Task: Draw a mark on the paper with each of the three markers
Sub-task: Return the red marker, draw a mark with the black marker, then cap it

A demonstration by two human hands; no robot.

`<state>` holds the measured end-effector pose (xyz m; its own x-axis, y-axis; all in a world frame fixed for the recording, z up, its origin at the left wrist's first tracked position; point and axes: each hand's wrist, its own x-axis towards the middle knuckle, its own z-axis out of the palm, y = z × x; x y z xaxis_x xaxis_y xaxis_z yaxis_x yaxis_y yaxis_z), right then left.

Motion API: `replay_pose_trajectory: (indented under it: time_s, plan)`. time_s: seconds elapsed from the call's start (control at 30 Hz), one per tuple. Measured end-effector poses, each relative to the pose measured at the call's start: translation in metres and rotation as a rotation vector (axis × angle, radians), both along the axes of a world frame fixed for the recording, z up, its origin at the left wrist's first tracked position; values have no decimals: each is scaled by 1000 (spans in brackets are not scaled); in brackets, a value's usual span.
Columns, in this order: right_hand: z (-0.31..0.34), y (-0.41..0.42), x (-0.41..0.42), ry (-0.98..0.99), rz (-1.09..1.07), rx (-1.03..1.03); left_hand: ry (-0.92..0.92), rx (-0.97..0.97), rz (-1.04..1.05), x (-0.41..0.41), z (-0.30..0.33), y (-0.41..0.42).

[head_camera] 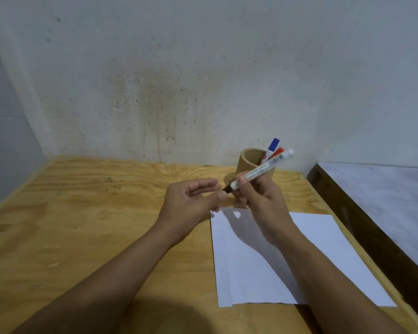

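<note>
Both bare forearms reach forward from the lower edge of the view and converge toward each other. The right hand point(258, 201) is raised with its wrist bent, thumb and fingers pinched around the lower barrel of a white marker point(263, 168) that slants up and away to the right, its dark tip pointing toward the other hand. The left hand point(191, 201) sits just beside it at the same height, palm turned toward the right hand, fingers loosely curled, thumb and forefinger tips close to the marker's tip. Whether they touch it cannot be told.

Plywood table point(82, 213) bears paper point(323, 249) and cup point(245, 165).
</note>
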<state>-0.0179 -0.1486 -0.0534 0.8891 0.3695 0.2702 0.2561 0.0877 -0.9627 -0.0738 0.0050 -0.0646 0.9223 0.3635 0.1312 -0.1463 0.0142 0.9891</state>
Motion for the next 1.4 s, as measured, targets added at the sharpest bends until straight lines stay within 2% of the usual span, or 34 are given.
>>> replay_pose_trajectory:
  time_s: [0.07,0.1,0.23,0.3,0.43,0.63,0.77,0.9,0.97,1.2,1.4]
  plan:
    - [25,-12,7,-41,-91,-152,-66,218,98,3,4,-4]
    - [41,-20,12,-111,-160,-293,-113,340,128,5,8,-6]
    - [101,-49,37,-382,-366,-797,-292,773,57,27,24,-13]
    - [120,-55,50,-463,-450,-893,-285,938,0,40,28,-16]
    - [133,-49,67,-506,-447,-866,-263,1036,-28,55,27,-20]
    - [122,-32,83,-520,-365,-922,-274,995,-3,61,21,-25]
    - [106,-25,88,-508,-396,-836,-292,958,26,64,20,-26]
    - [93,-22,87,-505,-443,-787,-253,681,86,69,30,-31]
    - [87,-23,87,-521,-467,-759,-267,621,143,73,31,-35]
    - [79,-28,84,-594,-495,-736,-356,594,210,78,23,-39]
    - [73,-33,84,-569,-484,-717,-363,589,229,80,20,-39]
